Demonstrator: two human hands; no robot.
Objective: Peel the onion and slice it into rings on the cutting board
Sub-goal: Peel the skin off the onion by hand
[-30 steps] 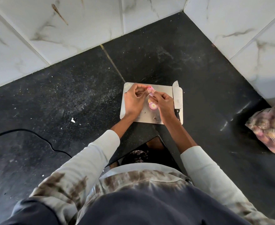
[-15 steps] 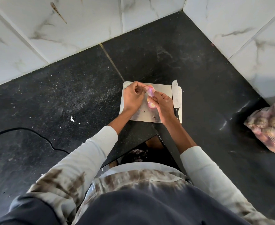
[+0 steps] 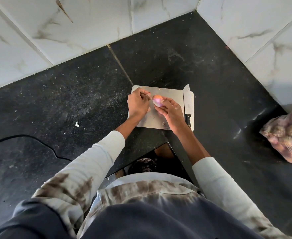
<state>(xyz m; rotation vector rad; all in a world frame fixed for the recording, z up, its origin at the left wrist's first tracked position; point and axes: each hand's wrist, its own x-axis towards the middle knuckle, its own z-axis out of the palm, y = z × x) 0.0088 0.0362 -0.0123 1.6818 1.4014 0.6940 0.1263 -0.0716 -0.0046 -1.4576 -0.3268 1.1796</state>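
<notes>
A small pink-purple onion [image 3: 157, 100] is held just above the steel cutting board [image 3: 169, 94]. My right hand [image 3: 170, 110] grips it from the right and below. My left hand [image 3: 138, 102] is closed beside it on the left, its fingertips pinching a thin strip of skin at the onion's tip. A knife [image 3: 188, 104] lies along the board's right edge, blade pointing away from me, touched by neither hand.
The board sits on a black stone counter [image 3: 72, 100] in a corner of white marble-tiled walls. A plastic bag of onions [image 3: 286, 135] lies at the right edge. A black cable [image 3: 29, 140] crosses the counter at left. Below the counter's front edge is a dark bin [image 3: 144, 166].
The hands have drawn slightly apart; the left hand has pulled to the left with a piece of skin. The onion has turned in the right hand, so its rounded side now shows.
</notes>
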